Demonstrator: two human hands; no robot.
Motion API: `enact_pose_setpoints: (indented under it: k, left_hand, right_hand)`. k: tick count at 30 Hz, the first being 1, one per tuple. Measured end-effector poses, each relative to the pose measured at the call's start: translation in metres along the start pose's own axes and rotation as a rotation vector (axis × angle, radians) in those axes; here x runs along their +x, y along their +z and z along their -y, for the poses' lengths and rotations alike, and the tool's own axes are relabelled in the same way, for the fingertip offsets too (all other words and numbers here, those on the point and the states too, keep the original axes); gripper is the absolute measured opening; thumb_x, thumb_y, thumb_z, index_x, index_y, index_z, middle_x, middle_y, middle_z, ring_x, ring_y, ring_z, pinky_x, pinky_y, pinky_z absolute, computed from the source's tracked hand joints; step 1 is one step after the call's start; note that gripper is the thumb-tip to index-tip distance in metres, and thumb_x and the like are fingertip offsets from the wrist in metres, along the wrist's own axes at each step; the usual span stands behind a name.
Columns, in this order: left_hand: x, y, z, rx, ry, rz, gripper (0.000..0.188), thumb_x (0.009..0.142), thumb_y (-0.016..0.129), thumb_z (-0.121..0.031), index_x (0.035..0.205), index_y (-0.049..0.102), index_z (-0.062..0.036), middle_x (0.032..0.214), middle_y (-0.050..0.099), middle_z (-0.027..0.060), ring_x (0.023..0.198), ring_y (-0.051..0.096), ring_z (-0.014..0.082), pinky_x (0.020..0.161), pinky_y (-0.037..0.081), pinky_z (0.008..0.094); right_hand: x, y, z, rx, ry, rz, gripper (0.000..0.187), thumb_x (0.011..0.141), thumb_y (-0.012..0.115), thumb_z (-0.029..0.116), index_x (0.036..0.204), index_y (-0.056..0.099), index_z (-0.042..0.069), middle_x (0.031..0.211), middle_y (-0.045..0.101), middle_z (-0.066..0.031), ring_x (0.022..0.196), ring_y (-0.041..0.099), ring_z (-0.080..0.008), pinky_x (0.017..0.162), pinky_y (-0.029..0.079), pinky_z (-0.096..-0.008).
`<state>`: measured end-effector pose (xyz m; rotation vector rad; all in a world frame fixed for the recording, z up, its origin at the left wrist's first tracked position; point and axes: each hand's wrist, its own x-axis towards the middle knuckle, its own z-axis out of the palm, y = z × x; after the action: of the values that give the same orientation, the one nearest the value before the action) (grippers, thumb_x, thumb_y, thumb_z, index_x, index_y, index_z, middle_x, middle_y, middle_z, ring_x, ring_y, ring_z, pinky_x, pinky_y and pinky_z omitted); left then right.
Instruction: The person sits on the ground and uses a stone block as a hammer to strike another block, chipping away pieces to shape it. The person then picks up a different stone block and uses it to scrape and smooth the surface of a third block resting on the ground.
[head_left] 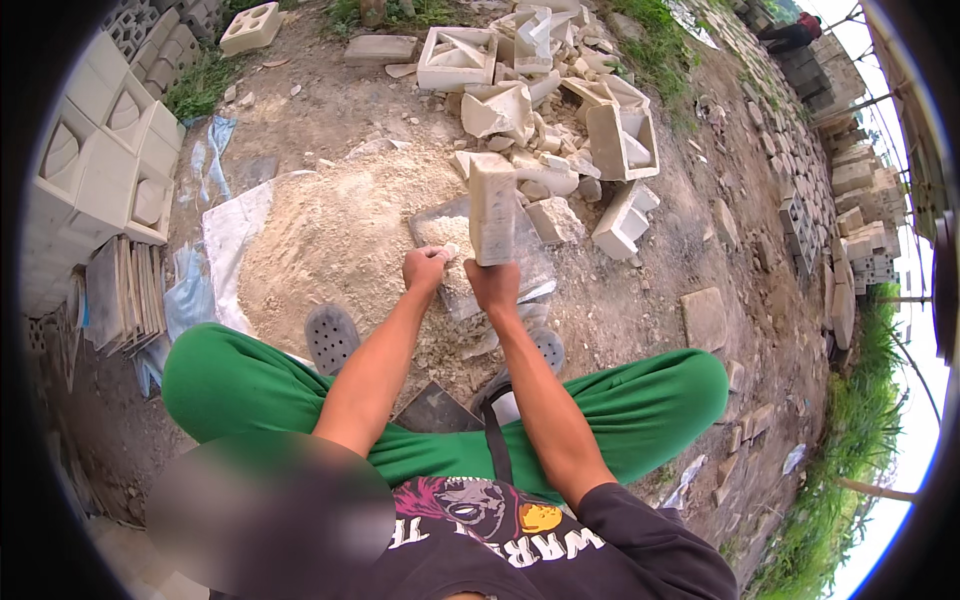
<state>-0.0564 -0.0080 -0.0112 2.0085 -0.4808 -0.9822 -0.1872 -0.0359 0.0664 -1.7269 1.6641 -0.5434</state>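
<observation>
My right hand (492,284) is closed around the lower end of a long, dusty, block-shaped mallet (493,208); any handle is hidden by my fist. The mallet stands up above a dark flat slab (535,262) strewn with pale crumbs. Just left of it, the fingers of my left hand (426,267) pinch a small pale stone chunk (452,250) over the slab's crumb-covered part. A wide heap of pale crushed grit (330,225) spreads beside my left hand, partly on a white sheet (227,255).
Broken pale blocks (500,110) are piled beyond the slab. At left stand stacked moulded blocks (110,150) and a row of thin boards (125,290). A flat stone (704,318) lies on the right. A person (795,33) is far off at the upper right.
</observation>
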Motion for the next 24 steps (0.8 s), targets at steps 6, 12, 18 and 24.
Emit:
enact_pose_setpoints:
  k: [6,12,18,24]
  left_hand:
    - [-0.001,-0.005,0.000,0.023,-0.024,-0.021,0.022,0.082,0.077,-0.022,0.098,0.078,-0.0065,0.089,0.076,0.0082,0.077,0.070,0.0167,0.072,0.053,0.0308]
    - [0.007,-0.004,0.006,0.008,0.047,0.025,0.022,0.083,0.077,-0.022,0.099,0.078,-0.0062,0.085,0.076,0.0070,0.075,0.069,0.0158,0.070,0.053,0.0313]
    - [-0.003,-0.001,-0.011,0.133,0.017,0.015,0.025,0.083,0.076,-0.024,0.100,0.077,-0.0056,0.087,0.076,0.0100,0.077,0.071,0.0195,0.072,0.053,0.0336]
    - [-0.004,-0.006,-0.010,0.175,0.031,-0.009,0.027,0.085,0.073,-0.027,0.105,0.075,-0.0080,0.097,0.074,0.0112,0.090,0.071,0.0255,0.081,0.053,0.0364]
  right_hand:
    - [-0.006,0.005,-0.038,-0.119,0.254,0.337,0.036,0.067,0.069,0.028,0.091,0.073,0.001,0.088,0.071,-0.0248,0.087,0.069,-0.0411,0.076,0.055,-0.0448]
    - [0.011,-0.014,0.009,0.062,-0.019,0.026,0.031,0.069,0.074,0.028,0.074,0.070,-0.002,0.059,0.064,-0.0155,0.056,0.066,-0.0257,0.057,0.050,-0.0379]
    - [-0.007,0.017,-0.041,-0.001,0.065,0.088,0.035,0.068,0.075,0.029,0.078,0.070,-0.004,0.064,0.066,-0.0190,0.062,0.069,-0.0276,0.062,0.052,-0.0397]
    - [-0.001,0.023,-0.070,0.026,0.241,0.214,0.040,0.066,0.077,0.030,0.084,0.072,-0.005,0.070,0.070,-0.0165,0.064,0.070,-0.0267,0.062,0.055,-0.0383]
